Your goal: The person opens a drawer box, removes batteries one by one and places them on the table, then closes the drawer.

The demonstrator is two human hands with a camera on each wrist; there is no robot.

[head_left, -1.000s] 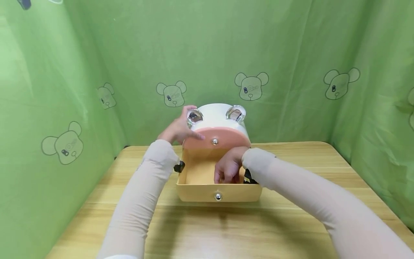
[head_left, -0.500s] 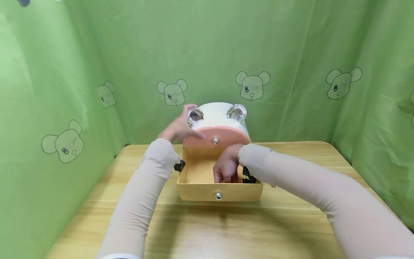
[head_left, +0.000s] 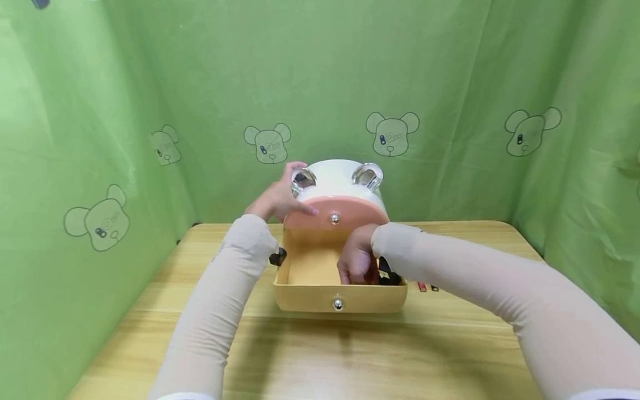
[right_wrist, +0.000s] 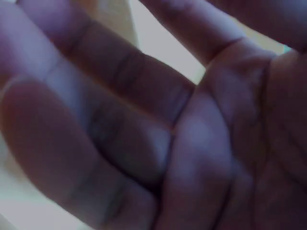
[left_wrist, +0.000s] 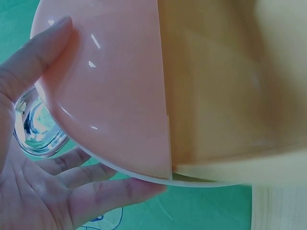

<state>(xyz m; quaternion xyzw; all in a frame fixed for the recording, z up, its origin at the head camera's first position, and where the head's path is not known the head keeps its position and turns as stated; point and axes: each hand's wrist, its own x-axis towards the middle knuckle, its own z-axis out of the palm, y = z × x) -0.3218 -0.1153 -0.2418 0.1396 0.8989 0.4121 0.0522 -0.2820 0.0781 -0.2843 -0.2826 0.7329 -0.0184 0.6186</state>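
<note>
A white, round-topped storage box [head_left: 332, 175] with silver ears stands on the table. Its pink upper drawer front [head_left: 350, 208] has a silver knob. Below it, the yellow lower drawer [head_left: 310, 298] is pulled out. My left hand [head_left: 277, 197] holds the box's left side, thumb on the pink front [left_wrist: 115, 91] and fingers behind the white edge. My right hand [head_left: 357, 261] reaches down into the right part of the yellow drawer. In the right wrist view its fingers bend loosely over a bare palm [right_wrist: 206, 143]; the fingertips are out of sight, so anything they touch is hidden.
A small red piece [head_left: 422, 287] and a small black piece [head_left: 434, 288] lie on the wooden table [head_left: 310, 355] right of the drawer, partly behind my right sleeve [head_left: 465, 272]. Green curtain [head_left: 320, 72] surrounds the table at the back and sides.
My right hand, still inside the yellow drawer, has shifted slightly to the right. The small red and black pieces beside the drawer have come into view. My left hand stays in place.
</note>
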